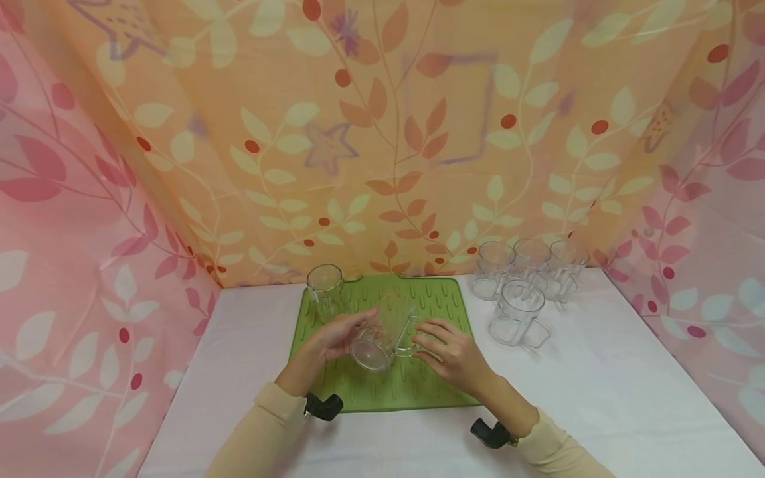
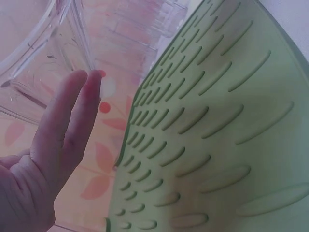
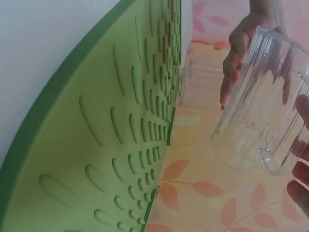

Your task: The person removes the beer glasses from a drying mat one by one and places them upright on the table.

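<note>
A clear glass mug (image 1: 372,355) is tilted in the air above a green ribbed mat (image 1: 430,385). My left hand (image 1: 339,334) holds its body from the left; in the left wrist view two fingers (image 2: 79,111) lie nearly straight against the glass (image 2: 38,63). On the other side, my right hand (image 1: 451,352) has its bent fingers at the handle (image 1: 408,346). In the right wrist view the mug (image 3: 260,106) fills the right side, with right fingertips (image 3: 301,174) at the handle and the left hand (image 3: 241,43) behind it.
Another clear mug (image 1: 325,292) stands on the mat's back left corner. Several clear mugs stand at the back right of the white table (image 1: 568,385), the nearest one (image 1: 516,312) with its handle to the right. Patterned cloth (image 1: 382,133) closes off the back and sides.
</note>
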### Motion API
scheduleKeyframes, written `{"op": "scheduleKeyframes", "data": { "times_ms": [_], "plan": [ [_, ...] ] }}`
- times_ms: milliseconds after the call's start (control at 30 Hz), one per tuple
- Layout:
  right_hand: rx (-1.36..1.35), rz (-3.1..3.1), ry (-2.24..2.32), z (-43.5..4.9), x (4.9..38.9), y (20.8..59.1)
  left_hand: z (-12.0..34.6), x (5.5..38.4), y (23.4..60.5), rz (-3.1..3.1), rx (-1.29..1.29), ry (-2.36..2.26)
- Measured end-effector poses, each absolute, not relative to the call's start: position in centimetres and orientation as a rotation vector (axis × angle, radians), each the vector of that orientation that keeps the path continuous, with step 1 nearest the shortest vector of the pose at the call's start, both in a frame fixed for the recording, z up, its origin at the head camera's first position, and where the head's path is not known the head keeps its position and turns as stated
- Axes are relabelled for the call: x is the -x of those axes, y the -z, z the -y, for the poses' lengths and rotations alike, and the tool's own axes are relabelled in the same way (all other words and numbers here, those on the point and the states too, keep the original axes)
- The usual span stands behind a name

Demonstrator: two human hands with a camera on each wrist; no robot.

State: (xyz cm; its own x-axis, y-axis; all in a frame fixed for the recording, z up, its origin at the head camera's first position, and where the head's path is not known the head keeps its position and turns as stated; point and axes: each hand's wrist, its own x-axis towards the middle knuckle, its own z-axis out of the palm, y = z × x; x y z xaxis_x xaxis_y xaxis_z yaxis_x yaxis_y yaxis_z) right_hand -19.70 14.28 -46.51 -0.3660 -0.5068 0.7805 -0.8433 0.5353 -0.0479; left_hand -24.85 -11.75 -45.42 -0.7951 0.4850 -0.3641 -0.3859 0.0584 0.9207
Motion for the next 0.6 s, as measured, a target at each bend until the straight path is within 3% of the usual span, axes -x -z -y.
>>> {"op": "scheduleKeyframes", "data": {
  "times_ms": [600],
  "plan": [
    [-1.080, 2.120, -0.802, -14.6, 19.8, 46.2, 12.0, 23.6, 45.7, -1.766, -0.189, -1.910]
  ]
}}
